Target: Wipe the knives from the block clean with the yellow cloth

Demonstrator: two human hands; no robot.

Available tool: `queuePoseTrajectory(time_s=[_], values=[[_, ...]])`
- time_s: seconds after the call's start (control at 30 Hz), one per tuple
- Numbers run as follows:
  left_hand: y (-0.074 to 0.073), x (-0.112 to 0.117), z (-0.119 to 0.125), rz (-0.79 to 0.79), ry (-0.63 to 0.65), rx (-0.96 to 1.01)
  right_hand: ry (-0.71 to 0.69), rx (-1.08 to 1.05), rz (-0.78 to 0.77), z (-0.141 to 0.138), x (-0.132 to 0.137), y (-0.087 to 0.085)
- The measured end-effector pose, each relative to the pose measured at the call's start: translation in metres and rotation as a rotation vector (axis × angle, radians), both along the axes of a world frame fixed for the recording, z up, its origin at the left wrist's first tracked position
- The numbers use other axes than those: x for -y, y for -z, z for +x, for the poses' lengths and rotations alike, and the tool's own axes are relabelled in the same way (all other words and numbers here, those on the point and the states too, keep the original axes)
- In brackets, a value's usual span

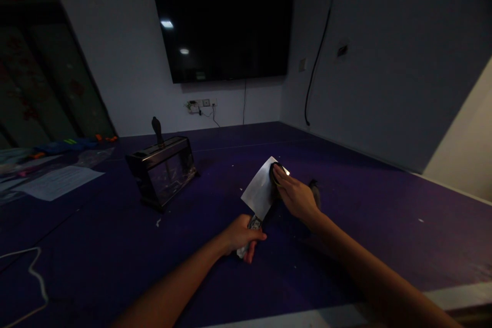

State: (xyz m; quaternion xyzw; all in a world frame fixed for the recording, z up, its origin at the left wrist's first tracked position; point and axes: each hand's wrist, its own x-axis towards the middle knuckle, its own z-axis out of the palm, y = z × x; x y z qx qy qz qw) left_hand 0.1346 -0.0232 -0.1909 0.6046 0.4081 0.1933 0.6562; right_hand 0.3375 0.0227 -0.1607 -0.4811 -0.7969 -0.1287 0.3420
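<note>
My left hand [242, 236] is closed around the handle of a cleaver [259, 189], whose broad shiny blade points away from me over the purple surface. My right hand [294, 195] presses a small dark pad [274, 170] against the far part of the blade, fingers bent over it. A dark object [315, 192] lies just behind my right wrist, partly hidden.
A black knife block with a clear side [163, 169] stands to the left, one dark handle [157, 130] sticking up from it. Papers [57, 182] and coloured items lie at far left. A white cord [33, 271] curls at the near left. A dark screen [226, 31] hangs on the wall.
</note>
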Motion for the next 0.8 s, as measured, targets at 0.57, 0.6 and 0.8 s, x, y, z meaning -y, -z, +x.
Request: queuePoseTrajectory(time_s=[0.57,0.6,0.8], values=[[0.003,-0.002,0.001,0.005,-0.114,0.018,-0.534,0.234,-0.165,-0.042,0.031,0.003],[0.003,-0.002,0.000,0.014,-0.117,0.017,-0.557,0.243,-0.167,-0.043,0.032,0.002],[0.005,-0.003,0.001,0.020,-0.117,0.013,-0.571,0.275,-0.160,-0.043,0.033,0.001]])
